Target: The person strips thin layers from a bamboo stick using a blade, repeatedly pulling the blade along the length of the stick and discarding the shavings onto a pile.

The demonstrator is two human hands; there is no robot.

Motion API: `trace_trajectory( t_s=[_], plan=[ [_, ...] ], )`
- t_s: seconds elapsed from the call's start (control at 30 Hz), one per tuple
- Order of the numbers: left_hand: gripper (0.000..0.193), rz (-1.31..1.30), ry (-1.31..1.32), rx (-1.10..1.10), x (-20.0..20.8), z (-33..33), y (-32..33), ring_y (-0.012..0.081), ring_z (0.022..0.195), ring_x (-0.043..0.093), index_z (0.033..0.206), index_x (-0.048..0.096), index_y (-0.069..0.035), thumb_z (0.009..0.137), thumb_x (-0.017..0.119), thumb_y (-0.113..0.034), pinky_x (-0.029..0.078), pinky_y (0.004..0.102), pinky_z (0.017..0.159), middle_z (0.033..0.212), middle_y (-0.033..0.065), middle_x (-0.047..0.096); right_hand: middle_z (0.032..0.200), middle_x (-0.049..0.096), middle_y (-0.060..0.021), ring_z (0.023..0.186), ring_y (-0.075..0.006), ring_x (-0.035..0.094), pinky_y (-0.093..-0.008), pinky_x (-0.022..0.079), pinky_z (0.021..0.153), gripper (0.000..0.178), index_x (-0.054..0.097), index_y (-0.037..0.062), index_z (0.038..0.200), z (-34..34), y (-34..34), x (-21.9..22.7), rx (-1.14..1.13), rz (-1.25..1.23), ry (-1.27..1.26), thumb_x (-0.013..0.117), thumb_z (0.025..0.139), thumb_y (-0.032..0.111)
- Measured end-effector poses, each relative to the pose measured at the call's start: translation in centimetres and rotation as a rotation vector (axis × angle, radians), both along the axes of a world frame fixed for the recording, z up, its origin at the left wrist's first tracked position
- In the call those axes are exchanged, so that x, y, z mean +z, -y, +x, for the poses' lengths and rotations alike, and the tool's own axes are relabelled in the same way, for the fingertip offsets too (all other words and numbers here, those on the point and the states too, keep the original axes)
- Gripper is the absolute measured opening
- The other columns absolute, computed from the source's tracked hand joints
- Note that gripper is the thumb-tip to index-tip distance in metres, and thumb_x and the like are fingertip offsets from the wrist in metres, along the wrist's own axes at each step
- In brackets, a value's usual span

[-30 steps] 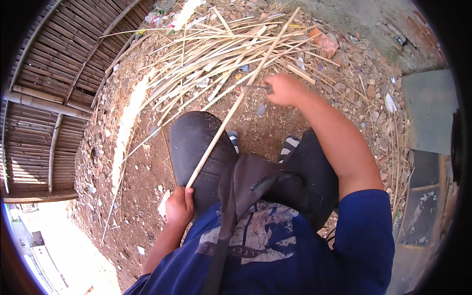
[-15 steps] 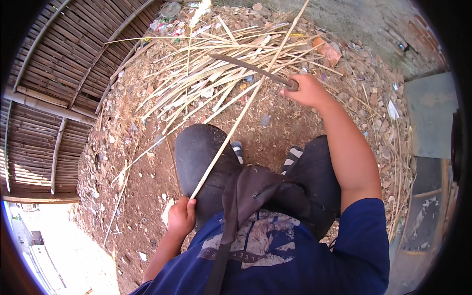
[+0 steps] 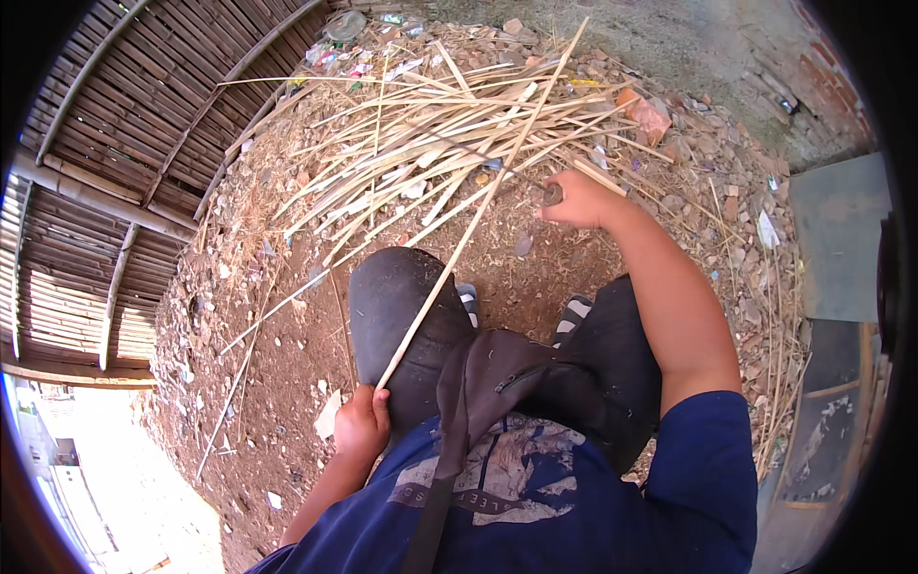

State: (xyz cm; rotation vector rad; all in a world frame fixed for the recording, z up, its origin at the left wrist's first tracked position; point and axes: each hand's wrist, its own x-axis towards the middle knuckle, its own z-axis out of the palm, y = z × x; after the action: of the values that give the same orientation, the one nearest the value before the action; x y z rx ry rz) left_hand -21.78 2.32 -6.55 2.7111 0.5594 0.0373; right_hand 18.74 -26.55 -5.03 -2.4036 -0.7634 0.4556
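Note:
My left hand (image 3: pixel 361 421) is closed round the near end of a long pale bamboo strip (image 3: pixel 447 275). The strip slants up and right across my left knee and out over the pile. My right hand (image 3: pixel 581 199) grips a machete (image 3: pixel 553 194) by its dark handle. Its narrow dark blade points left, crossing the strip near the pile; whether blade and strip touch I cannot tell. Beneath and beyond lies a heap of split bamboo strips (image 3: pixel 402 158), lying mostly slantwise over one another.
A woven bamboo wall (image 3: pixel 124 124) rises at the left and a rough masonry wall (image 3: pixel 660 43) at the back. Broken brick (image 3: pixel 645 117), stones and litter cover the ground. A grey-green panel (image 3: pixel 840 239) stands at the right. Thin canes (image 3: pixel 776 354) lie beside it.
My right hand has shifted slightly left and down, and the machete blade has turned so that it looks thinner. My left hand keeps its hold on the bamboo strip.

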Motion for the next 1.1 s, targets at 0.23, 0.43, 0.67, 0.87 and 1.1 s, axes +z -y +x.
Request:
trace_trajectory(
  t_s=[0.23, 0.43, 0.67, 0.87, 1.1],
  plan=[
    [0.031, 0.0, -0.031, -0.028, 0.5, -0.2, -0.2, 0.0471, 0.063, 0.062, 0.087, 0.052, -0.005, 0.102, 0.055, -0.032, 0.047, 0.0563, 0.057, 0.068, 0.0238, 0.062, 0.095, 0.071, -0.0208, 0.094, -0.0373, 0.069, -0.0451, 0.053, 0.084, 0.05, 0.069, 0.0001, 0.112, -2.8, -0.6, 2.6, 0.212, -0.243, 0.036, 0.077, 0.076, 0.034],
    [0.031, -0.04, 0.014, -0.03, -0.4, -0.4, -0.2, 0.0472, 0.065, 0.061, 0.087, 0.052, -0.005, 0.102, 0.055, -0.032, 0.046, 0.0556, 0.058, 0.07, 0.0243, 0.062, 0.079, 0.069, -0.0169, 0.071, -0.0306, 0.069, -0.0434, 0.052, 0.064, 0.043, 0.069, -0.0025, 0.103, -2.5, -1.1, 1.1, 0.295, -0.11, -0.348, 0.076, 0.077, 0.03],
    [0.029, -0.053, -0.007, -0.063, 0.7, 0.0, -0.5, 0.047, 0.065, 0.062, 0.088, 0.053, -0.004, 0.102, 0.056, -0.03, 0.047, 0.0553, 0.058, 0.07, 0.0245, 0.062, 0.083, 0.069, -0.0164, 0.079, -0.0323, 0.07, -0.0451, 0.055, 0.069, 0.037, 0.071, 0.0011, 0.103, -2.8, -0.9, 1.4, 0.205, -0.168, -0.072, 0.072, 0.073, 0.023],
    [0.03, -0.135, 0.028, -0.086, -0.2, -0.2, -1.3, 0.047, 0.065, 0.061, 0.087, 0.052, -0.003, 0.102, 0.056, -0.03, 0.046, 0.0543, 0.059, 0.069, 0.0249, 0.061, 0.092, 0.072, -0.0177, 0.089, -0.0357, 0.069, -0.0469, 0.055, 0.078, 0.039, 0.072, 0.0047, 0.106, -4.6, -3.0, 3.1, 0.37, -0.306, 0.094, 0.07, 0.071, 0.022],
    [0.032, -0.119, -0.047, -0.036, 1.8, 0.5, -0.2, 0.0481, 0.067, 0.061, 0.085, 0.052, -0.003, 0.102, 0.056, -0.03, 0.045, 0.0549, 0.06, 0.069, 0.0256, 0.061, 0.093, 0.071, -0.0199, 0.09, -0.0357, 0.069, -0.045, 0.055, 0.079, 0.043, 0.072, 0.005, 0.11, -1.5, -0.8, -0.6, 0.18, -0.258, -0.021, 0.072, 0.071, 0.025]
  ],
)
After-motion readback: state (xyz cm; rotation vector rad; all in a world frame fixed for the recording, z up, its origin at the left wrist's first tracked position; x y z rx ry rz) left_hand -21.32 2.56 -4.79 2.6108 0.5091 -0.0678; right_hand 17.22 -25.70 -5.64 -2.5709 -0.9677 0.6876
